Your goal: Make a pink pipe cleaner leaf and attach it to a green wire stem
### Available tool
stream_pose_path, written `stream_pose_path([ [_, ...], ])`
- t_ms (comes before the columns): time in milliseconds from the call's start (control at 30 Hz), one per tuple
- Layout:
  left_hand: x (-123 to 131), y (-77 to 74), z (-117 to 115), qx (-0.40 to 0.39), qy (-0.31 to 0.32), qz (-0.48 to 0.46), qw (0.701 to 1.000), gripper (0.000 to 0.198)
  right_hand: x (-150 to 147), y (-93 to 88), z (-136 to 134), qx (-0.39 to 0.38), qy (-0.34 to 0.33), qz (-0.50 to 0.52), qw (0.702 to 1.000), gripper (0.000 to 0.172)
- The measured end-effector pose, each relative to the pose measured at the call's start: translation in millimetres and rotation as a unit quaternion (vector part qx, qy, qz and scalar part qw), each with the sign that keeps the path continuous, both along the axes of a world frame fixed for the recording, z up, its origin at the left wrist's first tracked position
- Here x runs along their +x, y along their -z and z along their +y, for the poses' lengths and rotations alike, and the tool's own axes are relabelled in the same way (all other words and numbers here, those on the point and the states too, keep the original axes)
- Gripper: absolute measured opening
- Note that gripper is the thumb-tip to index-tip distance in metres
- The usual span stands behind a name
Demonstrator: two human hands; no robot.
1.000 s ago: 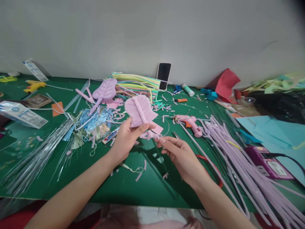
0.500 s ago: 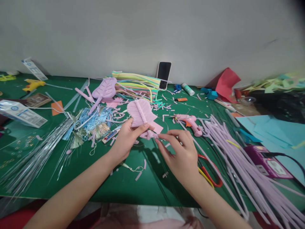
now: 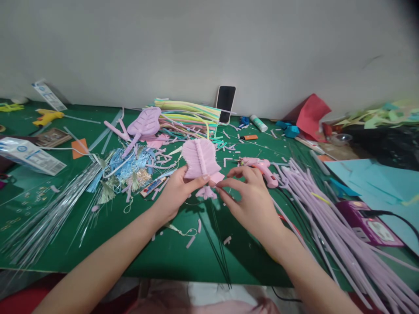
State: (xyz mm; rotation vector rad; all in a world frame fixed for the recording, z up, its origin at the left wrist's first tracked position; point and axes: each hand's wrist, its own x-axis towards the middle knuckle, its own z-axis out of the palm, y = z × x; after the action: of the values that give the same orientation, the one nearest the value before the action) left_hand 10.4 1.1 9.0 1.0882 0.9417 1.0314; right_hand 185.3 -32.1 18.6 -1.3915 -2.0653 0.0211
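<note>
A lilac pipe-cleaner leaf (image 3: 200, 159) with a ribbed surface and a raised centre rib stands upright in my left hand (image 3: 176, 192). The thumb lies across its lower end, with the fingers behind. Below it is a small lilac bow-like pipe-cleaner piece (image 3: 207, 192), from which thin dark wires hang toward the table edge. My right hand (image 3: 250, 196) pinches at the right side of this bow, thumb and forefinger together. Its fingertips partly hide the contact. A pink paper square (image 3: 217, 177) shows behind, between the leaf and my right hand.
To the right lie a pink glue gun (image 3: 262, 168), a bundle of lilac pipe cleaners (image 3: 324, 226) and a purple power box (image 3: 368, 224). Blue tassels (image 3: 131, 163) and silver wires (image 3: 55, 209) lie left. A phone (image 3: 225, 104) leans on the wall. Scissors are mostly hidden under my right arm.
The leaf has turned more upright and shifted slightly right, and the bow now hangs below it. My right hand has shifted slightly, covering more of the scissors.
</note>
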Motion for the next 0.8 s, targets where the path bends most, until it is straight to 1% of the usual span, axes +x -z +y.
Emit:
stream_pose_path([
  [100, -0.1, 1.1, 0.6, -0.005, 0.011, -0.001, 1.000, 0.028, 0.8, -4.6, -0.1, -0.002, 0.018, 0.000, 1.000, 0.013],
  [167, -1.4, 2.0, 1.3, -0.018, 0.006, 0.017, 1.000, 0.030, -0.7, -8.4, -4.2, 0.027, 0.035, 0.013, 0.999, 0.013],
  [233, -3.2, 2.7, 2.3, -0.029, -0.002, 0.034, 0.999, 0.028, -2.9, -9.6, -9.6, 0.061, 0.034, 0.005, 0.998, 0.010],
  [333, -4.4, 2.2, 3.8, -0.035, -0.002, 0.031, 0.999, 0.021, -5.6, -3.2, -15.4, 0.109, 0.015, -0.061, 0.992, 0.005],
  [433, -2.4, 0.0, 4.5, -0.053, 0.010, 0.012, 0.998, 0.017, -6.3, 8.8, -15.3, 0.177, 0.004, -0.134, 0.975, 0.012],
  [567, 1.7, -2.2, 4.4, -0.092, 0.007, -0.033, 0.995, 0.014, -3.9, 18.7, -10.5, 0.259, -0.033, -0.157, 0.952, 0.017],
  [667, 2.3, -0.8, 4.7, -0.094, 0.011, -0.041, 0.995, 0.015, -1.1, 19.8, -9.3, 0.279, -0.063, -0.160, 0.945, 0.016],
  [800, 0.4, 3.4, 5.7, -0.060, 0.000, 0.020, 0.998, 0.018, 1.3, 20.0, -11.1, 0.277, -0.067, -0.158, 0.945, 0.016],
])
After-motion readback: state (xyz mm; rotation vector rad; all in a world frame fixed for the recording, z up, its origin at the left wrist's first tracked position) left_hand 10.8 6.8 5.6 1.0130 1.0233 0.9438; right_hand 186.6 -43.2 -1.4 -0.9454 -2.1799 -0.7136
